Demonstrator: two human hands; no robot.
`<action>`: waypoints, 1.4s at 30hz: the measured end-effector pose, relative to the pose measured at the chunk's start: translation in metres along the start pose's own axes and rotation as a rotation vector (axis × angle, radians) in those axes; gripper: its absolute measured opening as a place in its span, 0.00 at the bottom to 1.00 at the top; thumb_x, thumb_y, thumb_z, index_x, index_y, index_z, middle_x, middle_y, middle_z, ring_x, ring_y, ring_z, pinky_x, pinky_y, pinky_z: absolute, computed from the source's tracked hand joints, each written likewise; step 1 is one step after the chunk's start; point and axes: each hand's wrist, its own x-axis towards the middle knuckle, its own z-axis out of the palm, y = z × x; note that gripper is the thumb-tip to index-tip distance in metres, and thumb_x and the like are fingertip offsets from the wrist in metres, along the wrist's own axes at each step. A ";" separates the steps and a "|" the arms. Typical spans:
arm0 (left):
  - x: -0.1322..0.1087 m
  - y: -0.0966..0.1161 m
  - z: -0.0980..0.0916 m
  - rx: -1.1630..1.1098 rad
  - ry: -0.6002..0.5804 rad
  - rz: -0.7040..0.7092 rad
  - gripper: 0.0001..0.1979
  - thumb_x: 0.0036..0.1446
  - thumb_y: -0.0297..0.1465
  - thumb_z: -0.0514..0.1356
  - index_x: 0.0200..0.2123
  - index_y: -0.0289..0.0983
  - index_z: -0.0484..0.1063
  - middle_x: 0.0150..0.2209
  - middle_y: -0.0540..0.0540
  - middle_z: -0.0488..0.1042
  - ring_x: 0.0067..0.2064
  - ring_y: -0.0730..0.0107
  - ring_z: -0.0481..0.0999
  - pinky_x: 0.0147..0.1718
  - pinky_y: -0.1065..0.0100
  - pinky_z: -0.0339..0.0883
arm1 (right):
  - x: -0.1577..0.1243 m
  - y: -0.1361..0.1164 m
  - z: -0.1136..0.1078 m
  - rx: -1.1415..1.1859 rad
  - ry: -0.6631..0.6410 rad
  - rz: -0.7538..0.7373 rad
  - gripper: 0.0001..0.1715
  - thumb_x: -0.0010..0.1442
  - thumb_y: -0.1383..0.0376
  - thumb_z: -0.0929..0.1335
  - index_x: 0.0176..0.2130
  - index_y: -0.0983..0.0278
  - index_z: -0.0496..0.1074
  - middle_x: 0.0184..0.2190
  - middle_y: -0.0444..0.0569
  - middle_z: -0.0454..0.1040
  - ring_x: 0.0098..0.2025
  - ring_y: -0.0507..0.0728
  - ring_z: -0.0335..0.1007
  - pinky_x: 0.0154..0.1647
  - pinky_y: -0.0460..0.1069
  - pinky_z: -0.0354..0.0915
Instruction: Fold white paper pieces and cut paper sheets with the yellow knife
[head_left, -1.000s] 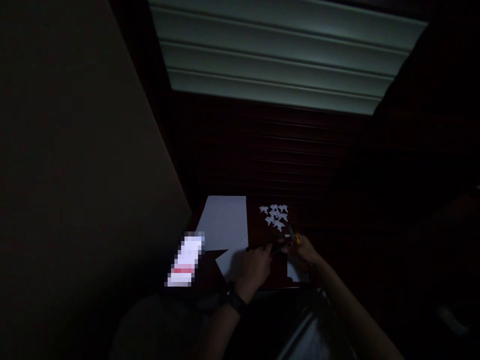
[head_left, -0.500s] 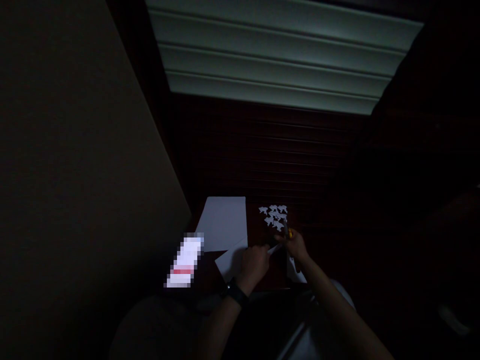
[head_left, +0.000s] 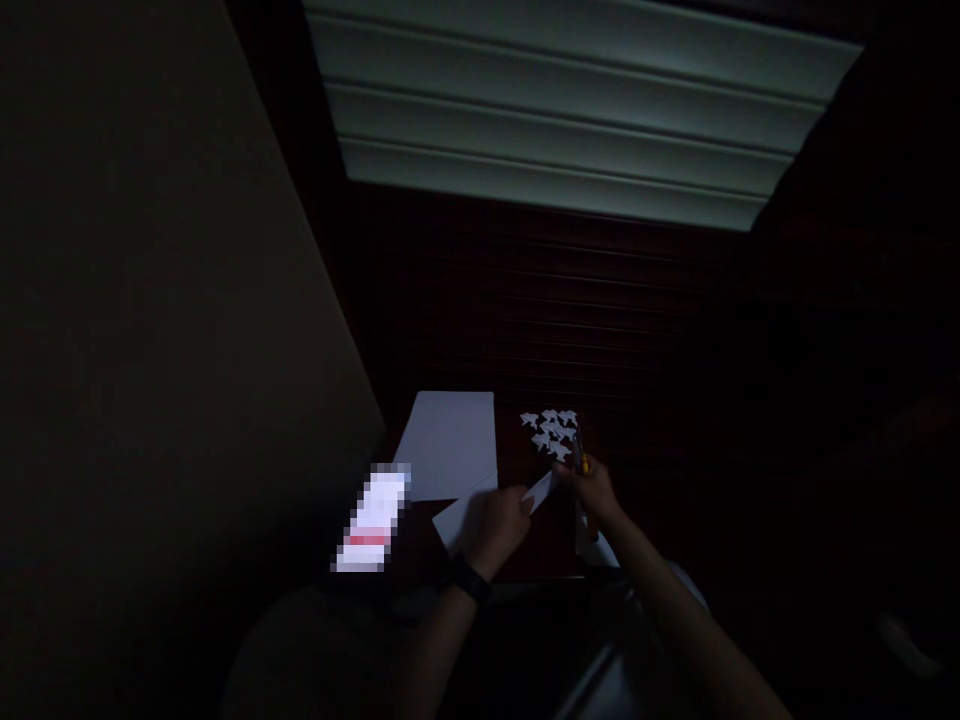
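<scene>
My left hand (head_left: 502, 525) wears a dark wristband. Its closed fingers pinch the lower end of a narrow white paper strip (head_left: 541, 488). At the strip's other end is my right hand (head_left: 592, 487), its thumb and fingertips close together on it. That same hand is closed round a slim yellow-and-grey tool (head_left: 583, 460), grey end up; darkness hides its exact kind. Just beyond lie several small jagged white paper cutouts (head_left: 551, 430). A white paper sheet (head_left: 459, 520) sits partly under my left hand.
A larger white sheet (head_left: 450, 445) lies at the table's back left. Left of it glows a pixelated bright screen (head_left: 373, 518). Another paper piece (head_left: 596, 550) is below my right wrist. A wall (head_left: 187, 280) rises on the left, and dark slatted panelling (head_left: 585, 300) stands behind the table.
My left hand has shifted slightly left and down, and more of the strip shows between my hands. The tool now stands more upright. The view has moved a little.
</scene>
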 end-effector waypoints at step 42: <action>-0.022 0.044 0.046 -1.561 -0.552 -0.187 0.21 0.50 0.38 0.59 0.46 0.34 0.67 0.42 0.39 0.73 0.43 0.59 0.72 0.42 0.59 0.63 | 0.017 -0.001 -0.084 0.048 -0.319 0.097 0.17 0.37 0.59 0.73 0.26 0.68 0.68 0.20 0.44 0.67 0.22 0.50 0.61 0.22 0.45 0.58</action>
